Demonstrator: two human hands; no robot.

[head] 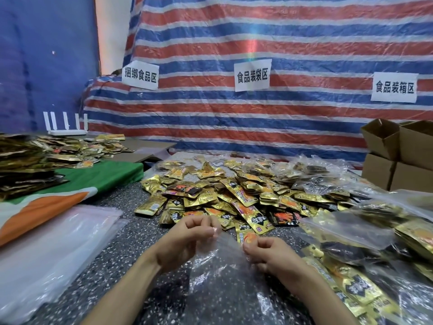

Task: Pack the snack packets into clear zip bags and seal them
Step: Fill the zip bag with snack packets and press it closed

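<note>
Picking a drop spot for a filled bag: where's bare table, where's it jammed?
Bare speckled table runs as a strip between the stack of empty zip bags and the packet pile, down past the left hand. The clear bag both hands pinch covers the space between them. Right of the right hand, filled bags crowd the surface.

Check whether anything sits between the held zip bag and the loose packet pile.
Nothing visible. The left hand and right hand pinch the top edge of the clear zip bag; the packet pile lies just beyond it on the speckled table. The filled bags sit to the right.
</note>
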